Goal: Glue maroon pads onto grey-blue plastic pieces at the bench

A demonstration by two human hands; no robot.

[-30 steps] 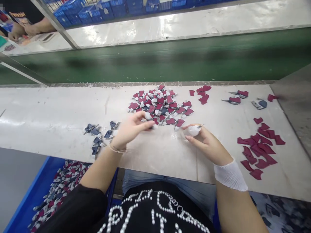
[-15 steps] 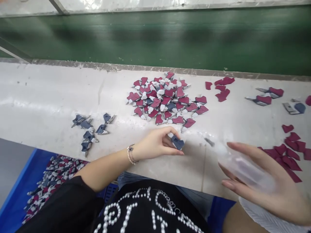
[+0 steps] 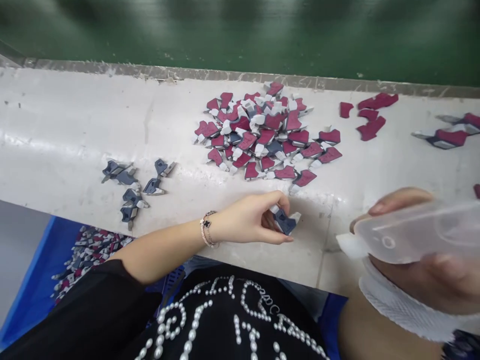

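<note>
Between the thumb and fingers of my left hand [image 3: 255,220] is a small dark blue and white part [image 3: 285,220], held just above the table's front half. My right hand [image 3: 446,270], at the right edge, is wrapped round a translucent plastic bottle [image 3: 420,232] whose white tip points left toward the part. Beyond my left hand lies a heap of maroon, white and blue parts [image 3: 262,135]. A smaller group of blue parts [image 3: 129,197] rests on the table to the left.
The white table [image 3: 67,120] runs along a green belt [image 3: 225,40]. Loose maroon pieces [image 3: 370,127] and two grey-tipped parts [image 3: 450,138] lie at the right. Below the table's left front edge, a blue bin [image 3: 28,280] holds many small parts.
The view has shifted. My right hand has turned the bottle more level, with its tip now pointing left. The part in my left hand has tilted, showing its white end.
</note>
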